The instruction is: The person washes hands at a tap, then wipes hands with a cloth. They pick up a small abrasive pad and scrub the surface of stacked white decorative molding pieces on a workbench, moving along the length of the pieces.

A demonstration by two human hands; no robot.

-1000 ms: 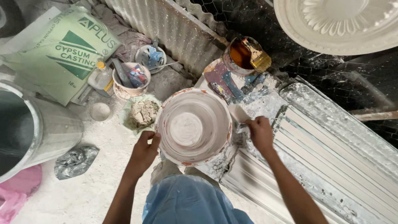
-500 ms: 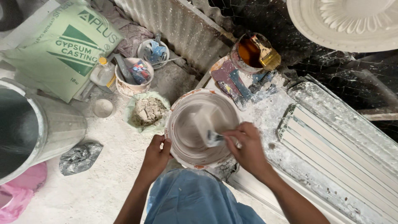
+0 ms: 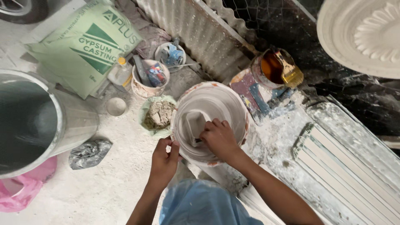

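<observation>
A plaster-coated bucket (image 3: 227, 102) stands tilted in front of me, its inside smeared with white plaster. My left hand (image 3: 163, 156) grips its near rim. My right hand (image 3: 218, 137) reaches inside the bucket and holds a flat scraper (image 3: 194, 125) against the inner wall.
A green sack (image 3: 85, 43) lies at the back left beside a large metal drum (image 3: 37, 121). Small tubs (image 3: 150, 77) of tools and a green bowl of lumps (image 3: 157, 114) sit left of the bucket. A can with a brush (image 3: 277, 68) and white mouldings (image 3: 346, 166) are to the right.
My right hand has moved from the bucket's right rim into the bucket with the scraper. The bucket has tipped so its inside faces me more.
</observation>
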